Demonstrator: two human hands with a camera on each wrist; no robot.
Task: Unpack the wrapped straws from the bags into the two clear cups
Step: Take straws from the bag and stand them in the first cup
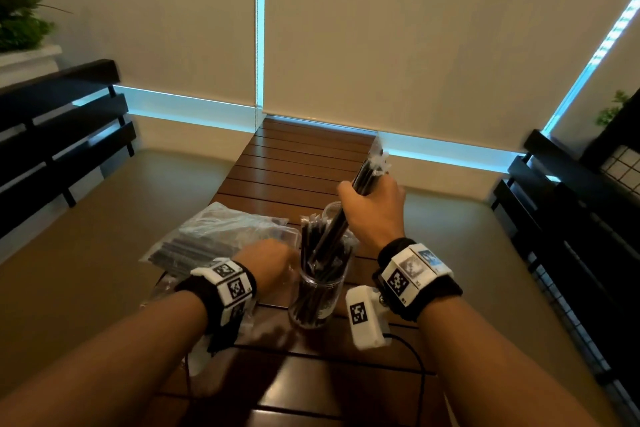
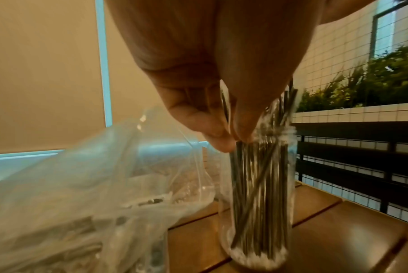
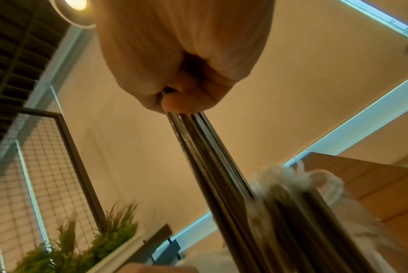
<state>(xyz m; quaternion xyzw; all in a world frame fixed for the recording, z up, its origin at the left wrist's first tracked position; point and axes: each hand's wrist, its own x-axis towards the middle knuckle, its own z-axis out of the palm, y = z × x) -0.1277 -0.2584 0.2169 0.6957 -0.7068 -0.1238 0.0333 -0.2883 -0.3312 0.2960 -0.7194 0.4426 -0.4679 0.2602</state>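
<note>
A clear cup [image 1: 317,298] [image 2: 256,230] stands on the wooden slat table [image 1: 304,156], packed with black wrapped straws. My right hand [image 1: 372,208] [image 3: 181,103] grips a tilted bundle of wrapped straws [image 1: 367,173] [image 3: 209,157] above it, with the bundle's lower ends inside the cup's mouth. At the cup's left side, my left hand [image 1: 270,263] [image 2: 224,136] pinches thumb and forefinger together at the rim. A clear bag [image 1: 221,236] [image 2: 81,184] holding more straws lies left of the cup. A second clear rim [image 1: 329,210] shows just behind the cup, mostly hidden.
Black slatted benches flank the table on the left [image 1: 52,128] and the right [image 1: 571,236]. A black cable [image 1: 412,354] runs across the near slats. The far half of the table holds nothing but bare wood. Roller blinds close off the back.
</note>
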